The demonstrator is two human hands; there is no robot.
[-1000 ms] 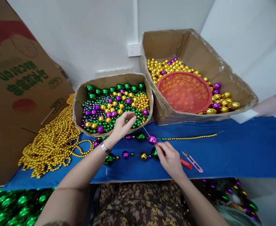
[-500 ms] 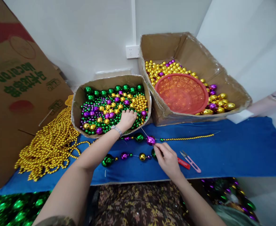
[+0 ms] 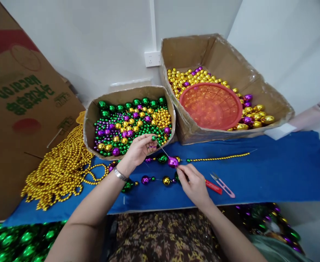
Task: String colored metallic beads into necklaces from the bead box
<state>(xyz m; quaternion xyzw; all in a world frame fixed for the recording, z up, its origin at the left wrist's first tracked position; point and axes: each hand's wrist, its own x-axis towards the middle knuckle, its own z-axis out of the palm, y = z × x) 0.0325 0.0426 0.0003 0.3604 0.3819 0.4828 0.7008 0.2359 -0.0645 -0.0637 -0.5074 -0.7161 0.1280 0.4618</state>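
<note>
My left hand point(image 3: 141, 148) pinches a small green bead point(image 3: 153, 138) at the front edge of the box of mixed beads point(image 3: 86, 140). The bead is at the upper tip of a thin needle or stiff thread point(image 3: 163, 149); whether it is threaded on, I cannot tell. Lower on that line is a large purple bead point(image 3: 173, 162). My right hand point(image 3: 193, 182) is closed in a pinch just below the purple bead, holding the line. A strung row with a purple bead point(image 3: 145, 179) and a gold bead point(image 3: 166, 180) lies on the blue cloth point(image 3: 258, 182).
A larger cardboard box point(image 3: 192, 134) holds gold and purple beads and a red basket point(image 3: 211, 125). Gold bead strands point(image 3: 58, 171) are heaped at left. Pink thread snips point(image 3: 225, 186) and a red-handled tool point(image 3: 213, 187) lie right of my right hand. A gold bead string point(image 3: 220, 158) stretches behind.
My left hand has come out of the mixed beads with a small green bead, moving toward me to the needle tip. My right hand stays nearly in place.
</note>
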